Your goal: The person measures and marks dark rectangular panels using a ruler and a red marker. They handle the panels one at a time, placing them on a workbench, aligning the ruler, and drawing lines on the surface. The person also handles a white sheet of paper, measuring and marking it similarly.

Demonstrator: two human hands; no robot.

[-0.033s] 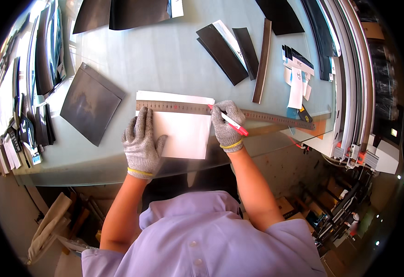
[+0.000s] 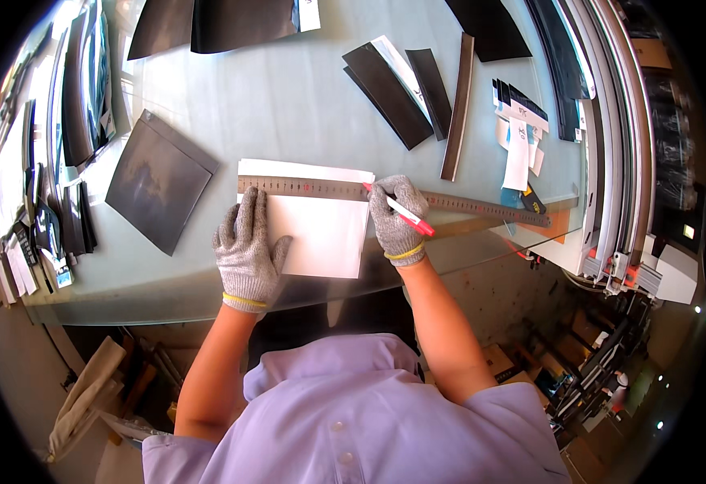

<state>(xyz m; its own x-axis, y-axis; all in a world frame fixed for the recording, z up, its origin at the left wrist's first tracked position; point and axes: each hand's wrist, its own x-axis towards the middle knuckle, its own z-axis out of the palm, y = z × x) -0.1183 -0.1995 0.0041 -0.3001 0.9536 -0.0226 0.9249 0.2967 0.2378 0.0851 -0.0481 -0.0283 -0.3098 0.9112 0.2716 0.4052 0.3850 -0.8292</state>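
Note:
A white sheet (image 2: 321,238) lies near the front edge of the glass-topped table, with a long steel ruler (image 2: 296,186) across its upper part. The ruler reaches past the sheet's right side. My left hand (image 2: 248,250), in a grey knit glove, rests flat on the sheet's left part, its fingertips on the ruler's lower edge, thumb apart. My right hand (image 2: 399,211), gloved alike, is closed round a red and white marker pen (image 2: 409,216). The pen's red tip meets the ruler near the sheet's right edge. Part of the ruler is hidden behind this hand.
Left of the sheet lies a dark square piece (image 2: 162,184). Dark strips (image 2: 389,95) and a narrow brown strip (image 2: 458,109) lie beyond it. White labels (image 2: 518,153) sit at the right, above a black and yellow tool (image 2: 533,198). Long rails (image 2: 611,137) border the table's right side.

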